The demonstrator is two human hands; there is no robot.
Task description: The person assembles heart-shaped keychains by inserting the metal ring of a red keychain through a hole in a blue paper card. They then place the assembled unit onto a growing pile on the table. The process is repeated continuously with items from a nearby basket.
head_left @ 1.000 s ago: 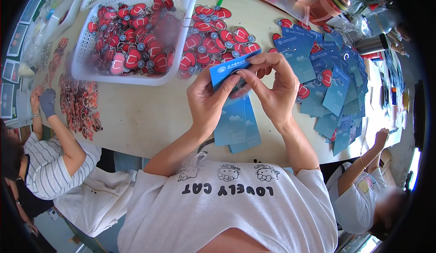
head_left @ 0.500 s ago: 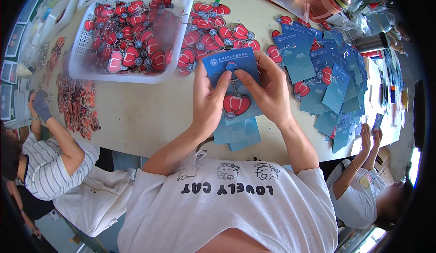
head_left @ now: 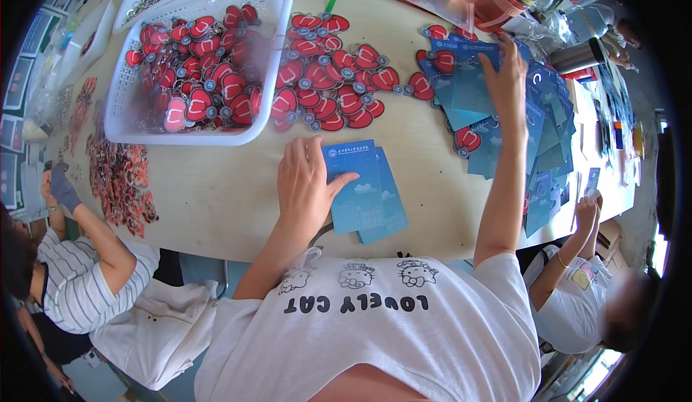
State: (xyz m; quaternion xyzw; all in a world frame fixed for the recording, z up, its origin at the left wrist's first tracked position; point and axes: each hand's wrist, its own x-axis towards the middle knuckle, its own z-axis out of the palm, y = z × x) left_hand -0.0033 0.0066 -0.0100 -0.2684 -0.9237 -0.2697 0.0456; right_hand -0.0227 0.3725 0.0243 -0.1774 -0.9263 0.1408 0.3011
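Note:
My left hand [head_left: 306,182] is open near the table's front, its fingers beside a blue card [head_left: 355,211] and its thumb lying over that card's left part. A second blue card [head_left: 391,207] sticks out from beneath it. To the right, my right hand [head_left: 507,74] is open above a spread pile of blue cards [head_left: 533,135], thumb and fingers apart. Just by its thumb lies a blue card [head_left: 472,88]. Red heart-shaped keychains [head_left: 349,99] are heaped on the table between the white basket and the card pile; some others show among the cards.
A white plastic basket [head_left: 270,103] full of red keychains stands at the left. Orange-red pieces [head_left: 119,178] lie in a heap beyond it. Metal rings fill a white tray [head_left: 144,2] at the back. People sit at both sides; a steel tumbler [head_left: 577,56] lies at the right.
Both hands have parted. The blue card with its keychain has left them; my right hand has moved right to the pile, while my left has come down to the loose cards.

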